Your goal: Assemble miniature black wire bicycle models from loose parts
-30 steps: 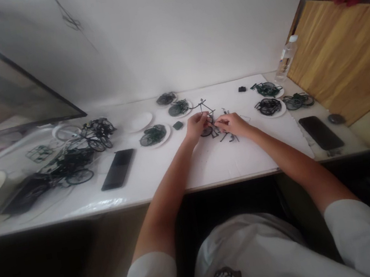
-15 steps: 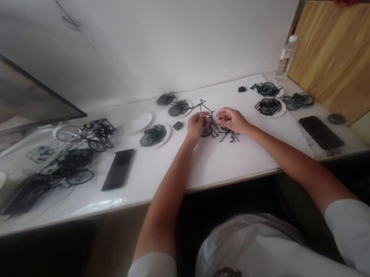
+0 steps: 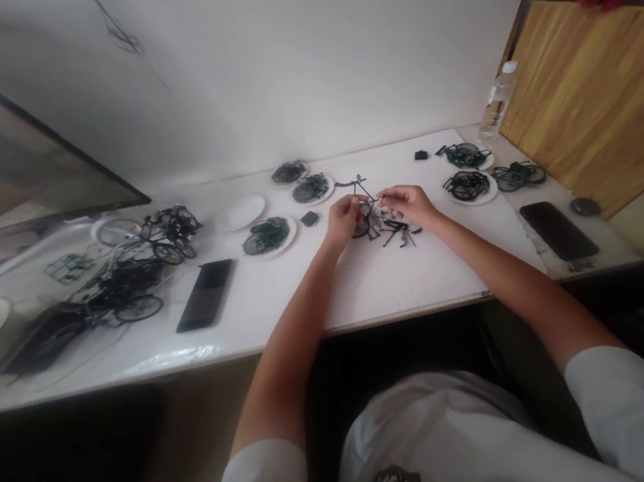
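My left hand [image 3: 346, 219] is closed on a dark miniature bicycle frame [image 3: 360, 188], with its thin handlebar end sticking up above the fingers. My right hand [image 3: 411, 204] pinches close against the frame's right side; whatever sits between its fingertips is too small to name. Below both hands, several loose dark bicycle parts [image 3: 401, 228] lie on the white board [image 3: 426, 281]. A small dark wheel partly shows under my left fingers.
White plates with dark bicycle parts stand left [image 3: 295, 233] and right [image 3: 493, 183]. An empty plate [image 3: 241, 213], a small green piece [image 3: 309, 218] and a phone [image 3: 206, 295] are left. Further left are assembled model bicycles [image 3: 168, 237]. Another phone [image 3: 558, 230] and a bottle [image 3: 499, 100] are right.
My right hand has moved slightly, its fingertips now drawn together near the frame. The frame has shifted and tilted a little to the right in my left hand.
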`<state>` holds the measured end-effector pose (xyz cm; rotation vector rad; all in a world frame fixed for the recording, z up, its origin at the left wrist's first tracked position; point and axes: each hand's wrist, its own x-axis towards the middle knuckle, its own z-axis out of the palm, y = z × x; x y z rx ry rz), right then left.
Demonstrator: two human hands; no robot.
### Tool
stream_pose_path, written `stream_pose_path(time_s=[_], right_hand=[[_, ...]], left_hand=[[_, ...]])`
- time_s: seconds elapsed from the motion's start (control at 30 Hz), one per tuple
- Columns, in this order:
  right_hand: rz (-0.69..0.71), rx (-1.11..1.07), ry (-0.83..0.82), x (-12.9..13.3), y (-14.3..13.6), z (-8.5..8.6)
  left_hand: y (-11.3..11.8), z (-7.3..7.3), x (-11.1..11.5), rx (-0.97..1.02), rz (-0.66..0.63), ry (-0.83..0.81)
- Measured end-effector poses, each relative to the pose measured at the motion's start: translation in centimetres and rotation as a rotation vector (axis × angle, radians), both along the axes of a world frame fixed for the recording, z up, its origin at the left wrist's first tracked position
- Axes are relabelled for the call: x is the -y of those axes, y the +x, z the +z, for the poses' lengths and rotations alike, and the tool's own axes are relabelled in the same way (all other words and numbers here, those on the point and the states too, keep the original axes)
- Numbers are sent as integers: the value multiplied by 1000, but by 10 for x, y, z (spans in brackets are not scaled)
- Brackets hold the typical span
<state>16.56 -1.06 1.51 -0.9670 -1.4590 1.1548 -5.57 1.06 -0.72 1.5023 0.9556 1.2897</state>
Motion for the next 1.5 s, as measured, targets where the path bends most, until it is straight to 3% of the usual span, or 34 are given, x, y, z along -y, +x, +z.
stream_pose_path(time_s=[0.2,0.47,1.03,1.37,1.5], right_hand=[[66,-34,-57,2,0,1],[100,-64,-121,2,2,1],[307,2,-124,8,0,6],[178,37,-80,7,-2,3],[55,140,87,9,-1,3]], left_hand=[[1,5,5,-2,-33,-10],[0,1,2,7,-75,-4],[-1,5,6,-52,-72,38],[1,4,6,-68,-70,38],[2,3,3,-65,21,0]])
